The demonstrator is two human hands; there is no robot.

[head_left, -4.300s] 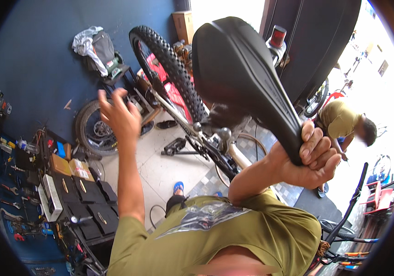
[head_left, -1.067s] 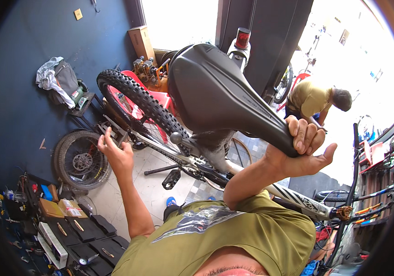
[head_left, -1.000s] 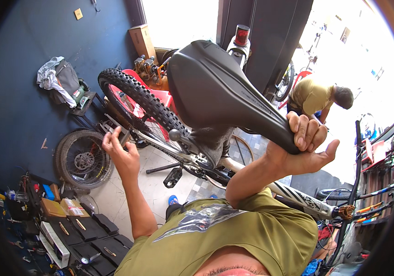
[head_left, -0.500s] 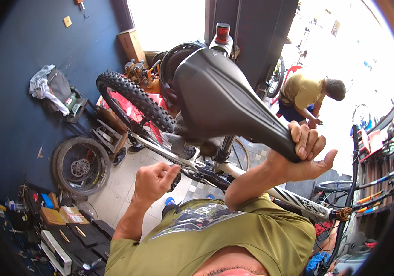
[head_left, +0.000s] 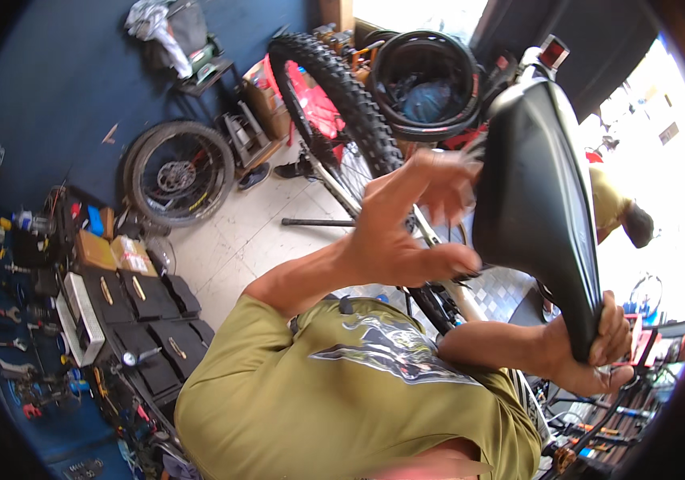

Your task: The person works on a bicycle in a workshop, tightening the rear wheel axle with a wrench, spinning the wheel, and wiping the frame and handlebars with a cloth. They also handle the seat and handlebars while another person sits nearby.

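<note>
A black bicycle saddle [head_left: 530, 184] fills the right middle, its broad rear end away from me and its nose toward me. My right hand [head_left: 574, 364] grips the nose, fingers curled over its far side and thumb stretched out. My left hand [head_left: 406, 224] is raised at the left side of the saddle, thumb and fingers spread. Its fingertips are smeared by motion, so I cannot tell whether they touch the saddle. Below it stands the bicycle, with a white frame tube [head_left: 464, 302] and a knobbly rear tyre [head_left: 346, 92].
Loose wheels [head_left: 178, 172] lean by the blue wall. At left, a bench carries black tool pouches [head_left: 146, 328], boxes and a gauge; wrenches [head_left: 14, 344] hang beside it. Stacked tyres [head_left: 424, 80] stand behind the bicycle. Another person [head_left: 614, 204] bends over at the far right.
The view has swung left. My left hand has risen from beside the frame to the saddle's side, its curled fingers now spread. My right hand still holds the nose; the saddle looks more upright.
</note>
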